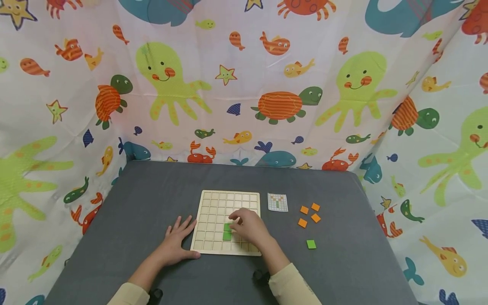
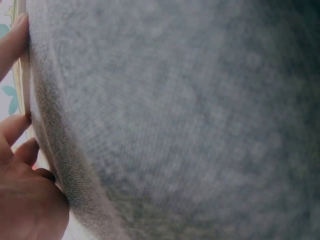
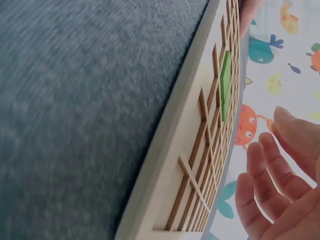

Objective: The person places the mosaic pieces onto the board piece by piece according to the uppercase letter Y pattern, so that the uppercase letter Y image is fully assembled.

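A light wooden grid board [image 1: 210,207] lies on the grey table. Two green square tiles [image 1: 227,236] sit one behind the other in its cells, the far one partly covered by fingers in the head view. My right hand [image 1: 249,226] hovers over the board beside these tiles. In the right wrist view, its fingers [image 3: 272,172] are loosely bent with nothing between them. My left hand [image 1: 175,243] has its fingers spread at the board's left edge, and its thumb touches the near left corner. The left wrist view shows fingertips against the board's side [image 2: 26,85].
Right of the board lies a small card [image 1: 277,202] with a coloured grid pattern. Beyond it are several loose orange tiles [image 1: 304,209], and nearer the front one green tile [image 1: 311,244]. A sea-animal curtain [image 1: 236,84] hangs behind the table [image 1: 160,186] and along its sides.
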`<act>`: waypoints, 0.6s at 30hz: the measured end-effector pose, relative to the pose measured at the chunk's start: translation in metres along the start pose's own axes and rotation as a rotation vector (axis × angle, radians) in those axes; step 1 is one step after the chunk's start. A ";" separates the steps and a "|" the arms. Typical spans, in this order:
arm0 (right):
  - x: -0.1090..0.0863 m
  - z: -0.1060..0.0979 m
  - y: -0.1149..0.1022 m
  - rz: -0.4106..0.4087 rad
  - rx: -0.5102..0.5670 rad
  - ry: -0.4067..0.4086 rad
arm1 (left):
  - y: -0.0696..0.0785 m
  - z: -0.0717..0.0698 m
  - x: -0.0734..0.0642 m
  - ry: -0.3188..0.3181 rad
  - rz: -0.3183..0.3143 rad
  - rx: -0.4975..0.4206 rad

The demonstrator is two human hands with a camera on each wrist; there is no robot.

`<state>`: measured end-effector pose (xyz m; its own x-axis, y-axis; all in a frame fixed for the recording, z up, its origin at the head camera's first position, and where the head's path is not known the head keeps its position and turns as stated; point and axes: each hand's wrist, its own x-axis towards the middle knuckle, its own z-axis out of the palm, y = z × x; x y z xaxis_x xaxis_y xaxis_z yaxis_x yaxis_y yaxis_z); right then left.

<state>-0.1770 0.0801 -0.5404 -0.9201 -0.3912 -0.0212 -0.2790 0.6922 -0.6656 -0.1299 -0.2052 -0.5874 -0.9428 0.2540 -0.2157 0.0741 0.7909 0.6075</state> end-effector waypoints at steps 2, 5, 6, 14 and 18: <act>-0.003 -0.002 0.001 -0.013 0.004 0.009 | -0.002 0.001 0.000 -0.003 -0.002 -0.003; -0.006 -0.007 0.005 -0.032 0.003 0.035 | -0.004 0.002 0.000 -0.007 -0.007 -0.005; -0.008 -0.008 0.007 -0.036 0.001 0.048 | -0.004 0.003 0.001 -0.008 -0.010 -0.006; -0.019 -0.019 0.023 -0.038 0.044 0.132 | -0.005 0.003 0.001 -0.001 0.000 -0.013; -0.024 -0.024 0.029 -0.032 0.054 0.162 | -0.005 0.003 0.001 0.008 0.001 -0.004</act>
<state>-0.1696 0.1239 -0.5415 -0.9446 -0.3063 0.1183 -0.2975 0.6458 -0.7032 -0.1302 -0.2075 -0.5924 -0.9454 0.2502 -0.2087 0.0738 0.7883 0.6109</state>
